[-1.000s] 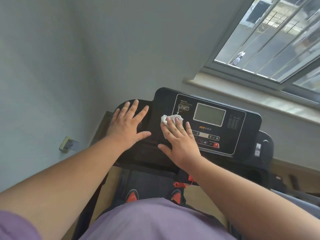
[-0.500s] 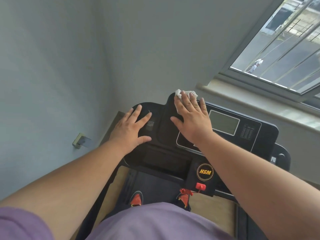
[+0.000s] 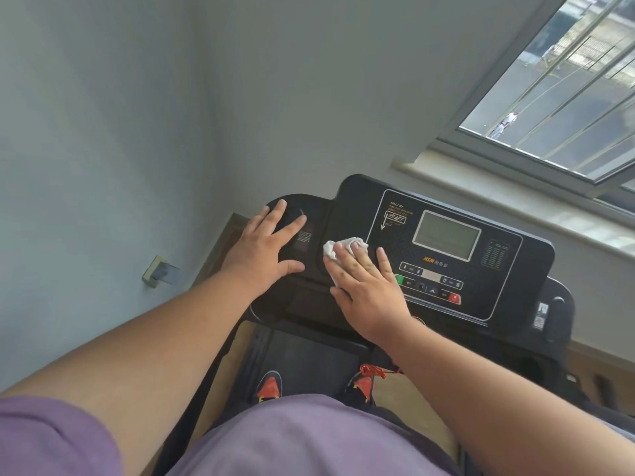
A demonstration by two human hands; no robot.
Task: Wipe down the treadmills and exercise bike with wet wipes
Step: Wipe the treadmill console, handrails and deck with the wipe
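Head view shows the right hand point(image 3: 369, 286) lying flat with straight fingers on the treadmill console point(image 3: 515, 255), pressing a crumpled white wet wipe point(image 3: 343, 247) against the black surface just left of the printed control panel. Half a second ago that hand and the wipe were up at the console's far top edge; now they sit lower, near the left border of the panel, close to where they were a second ago. I judge this to be one stroke of a back-and-forth pass over the console's left portion, so the wiping of this treadmill is under way, with the display point(image 3: 446, 235) and button rows apparently yet to be covered. The left hand point(image 3: 264, 249) has stayed put, fingers spread and palm down on the rounded left wing of the console, bracing rather than holding anything.

Counted: one treadmill in sight, one wipe, two hands, one display, one red button point(image 3: 454, 298) and one green button point(image 3: 399, 279) at the panel's near edge. Two shoe tips point(image 3: 269, 388) with orange patches show on the belt below. One window point(image 3: 567, 80) stands behind the console's far right corner. No exercise bike is visible.
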